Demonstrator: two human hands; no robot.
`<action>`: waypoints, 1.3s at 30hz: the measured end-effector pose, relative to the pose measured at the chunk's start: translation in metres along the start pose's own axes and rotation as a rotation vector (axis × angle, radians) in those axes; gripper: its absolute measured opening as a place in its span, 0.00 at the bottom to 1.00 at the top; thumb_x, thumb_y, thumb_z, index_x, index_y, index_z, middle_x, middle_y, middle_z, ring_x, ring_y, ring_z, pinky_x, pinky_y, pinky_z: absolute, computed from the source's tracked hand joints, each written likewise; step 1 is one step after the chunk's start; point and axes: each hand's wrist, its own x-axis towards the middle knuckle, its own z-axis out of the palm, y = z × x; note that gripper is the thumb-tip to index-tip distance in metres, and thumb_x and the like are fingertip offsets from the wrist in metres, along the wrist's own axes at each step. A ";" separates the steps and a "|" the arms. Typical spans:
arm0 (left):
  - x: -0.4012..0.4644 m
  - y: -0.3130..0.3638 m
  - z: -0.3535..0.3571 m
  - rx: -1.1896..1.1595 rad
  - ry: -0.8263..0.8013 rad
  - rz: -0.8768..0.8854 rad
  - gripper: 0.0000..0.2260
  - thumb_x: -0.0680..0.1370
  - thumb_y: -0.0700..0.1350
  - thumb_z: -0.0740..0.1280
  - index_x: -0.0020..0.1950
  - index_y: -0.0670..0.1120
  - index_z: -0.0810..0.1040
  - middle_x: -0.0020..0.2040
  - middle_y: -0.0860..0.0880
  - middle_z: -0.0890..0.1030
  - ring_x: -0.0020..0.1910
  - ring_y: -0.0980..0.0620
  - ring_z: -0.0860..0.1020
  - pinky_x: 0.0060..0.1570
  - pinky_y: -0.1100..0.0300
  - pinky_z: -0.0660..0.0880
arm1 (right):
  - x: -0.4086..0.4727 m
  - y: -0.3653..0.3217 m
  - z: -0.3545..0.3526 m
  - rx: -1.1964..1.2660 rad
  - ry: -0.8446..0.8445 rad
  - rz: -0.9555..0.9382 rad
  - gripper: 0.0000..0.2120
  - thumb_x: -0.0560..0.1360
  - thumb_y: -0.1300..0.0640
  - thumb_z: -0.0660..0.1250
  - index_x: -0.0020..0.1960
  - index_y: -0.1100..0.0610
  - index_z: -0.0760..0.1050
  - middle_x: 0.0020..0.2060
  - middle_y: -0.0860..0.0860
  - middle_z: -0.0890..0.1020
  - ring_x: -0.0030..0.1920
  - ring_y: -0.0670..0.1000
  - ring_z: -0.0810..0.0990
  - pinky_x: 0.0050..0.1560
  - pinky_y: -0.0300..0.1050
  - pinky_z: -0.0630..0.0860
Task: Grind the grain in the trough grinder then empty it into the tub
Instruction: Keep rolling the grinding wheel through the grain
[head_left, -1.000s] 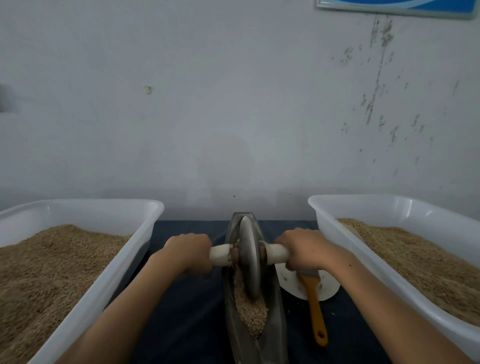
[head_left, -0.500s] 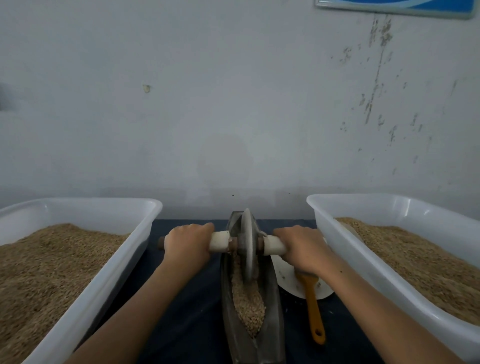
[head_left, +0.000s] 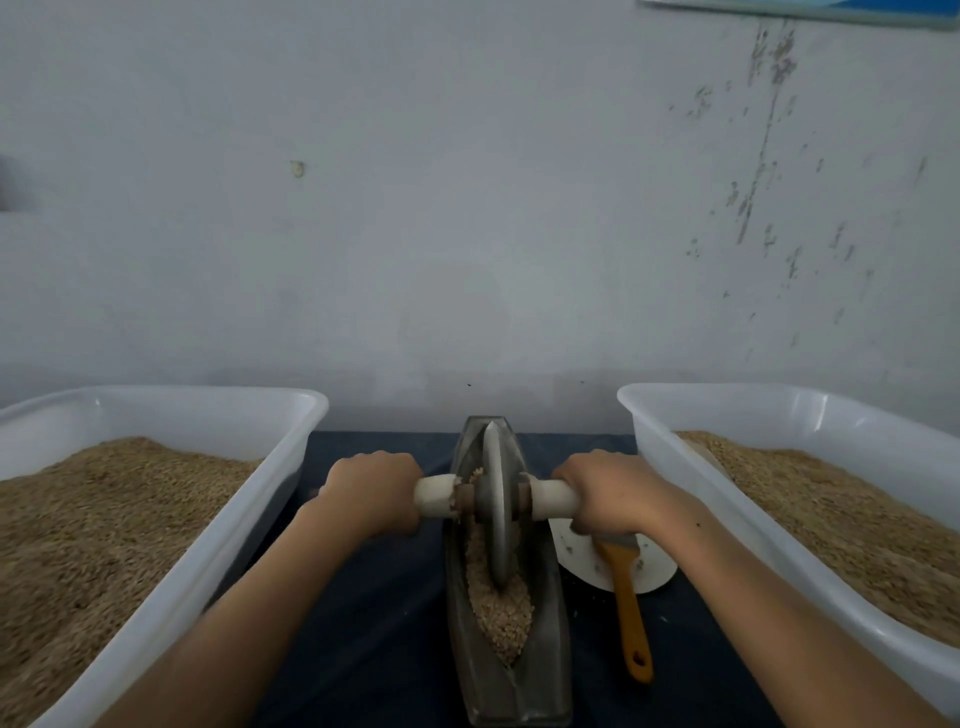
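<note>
A: Grain lies in the trough grinder, between the two tubs; wheel stands upright in it, toward the far end.

B: Hands?

A: Left hand and right hand each clenched round a handle stub. Judgement: press evenly on both, keep the wheel vertical, roll the full trough length so the near heap gets crushed.

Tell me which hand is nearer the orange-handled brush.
Right. The right hand is directly over the brush; the left hand is across the grinder.
</note>
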 end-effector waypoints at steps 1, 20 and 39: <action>0.000 0.001 0.003 0.003 0.074 -0.006 0.14 0.72 0.50 0.68 0.57 0.51 0.75 0.49 0.51 0.79 0.45 0.51 0.76 0.42 0.57 0.68 | 0.001 -0.001 0.003 -0.012 0.079 0.008 0.13 0.74 0.57 0.67 0.58 0.50 0.75 0.51 0.50 0.81 0.49 0.52 0.79 0.48 0.46 0.75; -0.007 0.004 -0.010 0.011 -0.131 -0.014 0.19 0.70 0.49 0.71 0.60 0.49 0.74 0.44 0.52 0.75 0.42 0.52 0.73 0.43 0.58 0.69 | -0.003 -0.002 -0.005 0.040 -0.136 0.039 0.17 0.71 0.57 0.72 0.59 0.53 0.76 0.51 0.51 0.81 0.48 0.51 0.79 0.50 0.46 0.76; -0.006 0.001 -0.009 0.003 -0.186 0.012 0.20 0.70 0.49 0.72 0.59 0.48 0.75 0.43 0.51 0.76 0.42 0.51 0.75 0.44 0.58 0.71 | -0.005 -0.002 -0.006 0.025 -0.148 0.023 0.22 0.71 0.57 0.72 0.64 0.52 0.74 0.54 0.52 0.80 0.51 0.51 0.79 0.49 0.45 0.76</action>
